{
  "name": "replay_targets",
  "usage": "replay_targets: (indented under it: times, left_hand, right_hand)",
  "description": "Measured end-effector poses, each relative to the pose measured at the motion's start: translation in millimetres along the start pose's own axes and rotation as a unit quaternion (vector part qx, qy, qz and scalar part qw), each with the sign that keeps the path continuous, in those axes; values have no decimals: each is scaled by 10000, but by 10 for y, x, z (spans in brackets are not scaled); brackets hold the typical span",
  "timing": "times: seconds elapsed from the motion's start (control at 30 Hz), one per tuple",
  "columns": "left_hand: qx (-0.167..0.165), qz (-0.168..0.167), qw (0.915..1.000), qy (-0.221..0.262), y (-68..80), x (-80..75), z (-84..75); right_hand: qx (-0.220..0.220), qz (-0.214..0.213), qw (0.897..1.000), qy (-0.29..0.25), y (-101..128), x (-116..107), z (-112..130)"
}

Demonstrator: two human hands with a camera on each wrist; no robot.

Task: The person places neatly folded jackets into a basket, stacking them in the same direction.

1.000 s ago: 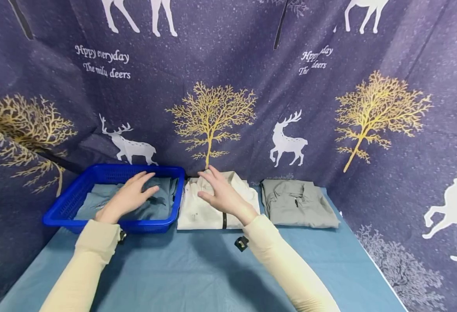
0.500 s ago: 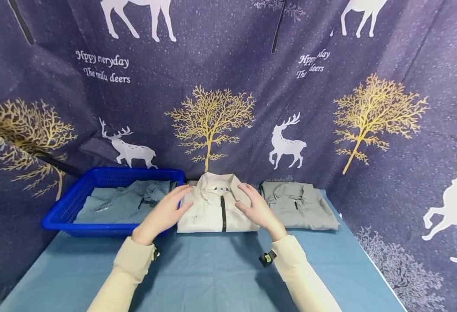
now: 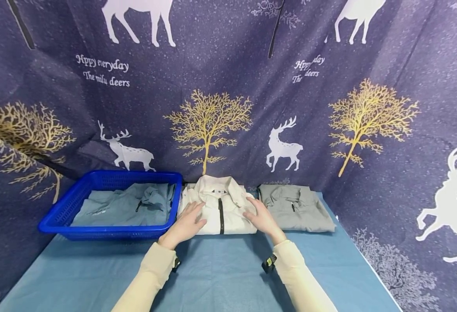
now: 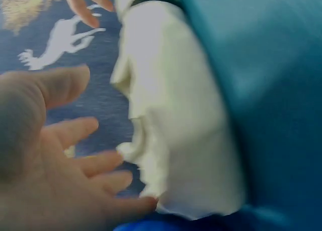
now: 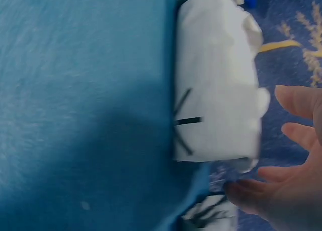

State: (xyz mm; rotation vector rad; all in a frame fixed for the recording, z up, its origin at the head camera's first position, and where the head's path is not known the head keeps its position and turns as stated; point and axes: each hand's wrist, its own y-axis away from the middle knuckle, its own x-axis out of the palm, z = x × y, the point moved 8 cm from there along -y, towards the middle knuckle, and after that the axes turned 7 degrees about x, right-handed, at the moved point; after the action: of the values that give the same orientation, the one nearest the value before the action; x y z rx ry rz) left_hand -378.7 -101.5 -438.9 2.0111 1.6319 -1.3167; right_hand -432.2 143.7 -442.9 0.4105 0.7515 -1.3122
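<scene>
A folded cream jacket [image 3: 228,208] with a dark zip lies on the blue table cover between a blue basket [image 3: 62,216] and a folded grey-green garment [image 3: 296,210]. My left hand [image 3: 187,220] lies flat on the jacket's left front part, fingers straight. My right hand [image 3: 260,216] is at the jacket's right edge, fingers straight, holding nothing. In the left wrist view, the left hand's spread fingers [image 4: 95,165] are beside the cream jacket [image 4: 176,125]. The right wrist view shows the right hand's fingers [image 5: 292,185] beside the same jacket [image 5: 216,80].
The blue basket holds a teal-grey garment [image 3: 123,210]. A dark curtain [image 3: 228,86] printed with deer and gold trees closes in the back and both sides. The blue table cover [image 3: 213,277] stretches toward me between my cream sleeves.
My left hand left the garment in the basket and moved right onto the cream jacket. My right hand slid from the jacket's top to its right edge and drew nearer to me.
</scene>
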Motion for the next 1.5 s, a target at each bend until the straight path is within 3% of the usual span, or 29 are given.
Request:
replay_targets:
  times: [0.2, 0.37, 0.6, 0.73, 0.9, 1.07, 1.27, 1.5]
  left_hand:
    - [-976, -387, 9945, -43, -19, 93, 354]
    - [-1310, -838, 9872, 358, -49, 111, 508]
    - [-1907, -970, 9698, 1175, -51, 177, 763]
    - [-1908, -989, 9646, 1525, -55, 161, 816]
    - [-1921, -912, 9656, 1498, -84, 178, 822]
    - [-1880, -828, 9701, 1290, -87, 230, 761]
    - [-1722, -1161, 9679, 1414, -71, 232, 774]
    - [-1421, -1451, 9664, 1573, -108, 197, 794]
  right_hand:
    - [639, 218, 9972, -325, -94, 170, -246]
    - [811, 246, 9958, -356, -141, 256, -289]
    - [973, 278, 9944, -310, -209, 361, -258]
    - [965, 305, 9946, -234, -259, 397, -231]
    - [976, 355, 9940, -333, -323, 391, -291]
    - [1236, 485, 9863, -979, -315, 389, -457]
    - [1551, 706, 9694, -1768, -273, 460, -578]
    - [1643, 526, 9679, -1828, -264, 383, -535]
